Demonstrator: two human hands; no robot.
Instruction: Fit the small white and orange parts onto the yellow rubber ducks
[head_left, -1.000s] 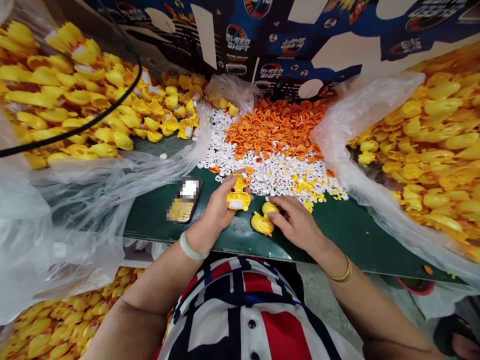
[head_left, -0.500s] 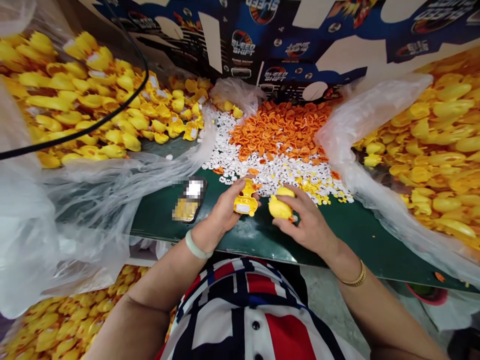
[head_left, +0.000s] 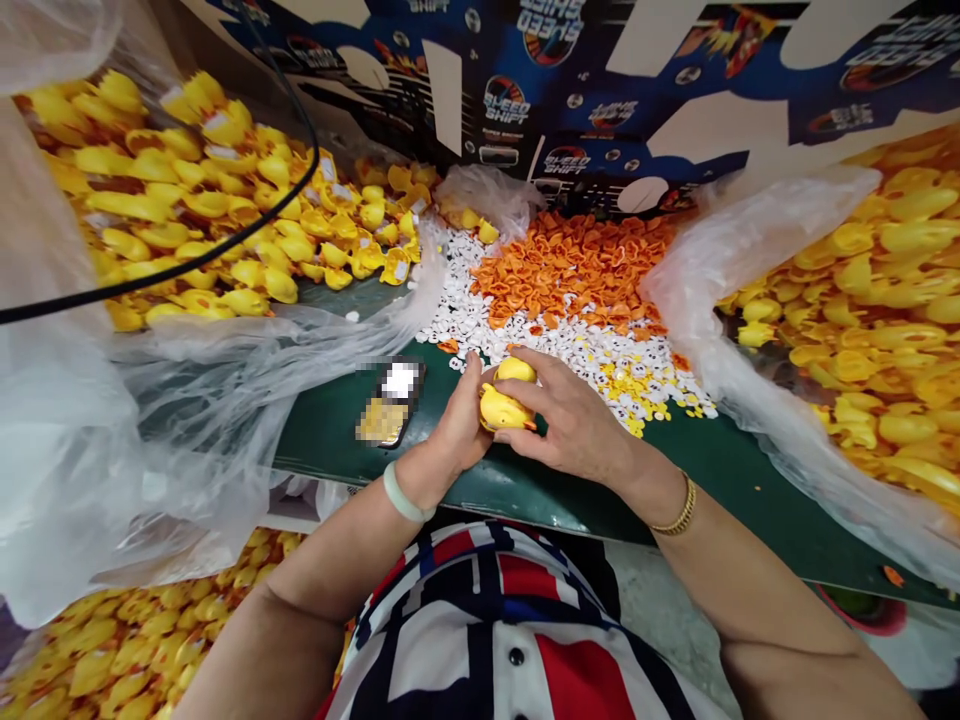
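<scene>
The person's left hand and right hand are close together above the front part of a dark green worktop. Both hands are closed around one small yellow plastic duck, and the duck is held between them, so a part of it is hidden. The right hand lies over it from the side. A pale green bangle is on the left wrist, and a thin gold bracelet is on the right wrist.

Just beside the left hand lies a dark mobile phone, and its screen is blurred. In front of the hands there is a wide pile of small white pieces with black dots, and it touches a heap of small orange plastic pieces. Some small yellow pieces are lying on the white pile. Clear plastic sheets surround this area, and large heaps of yellow plastic duck parts lie on both sides. A blue printed cardboard wall stands behind, and a black cable crosses above the left heap.
</scene>
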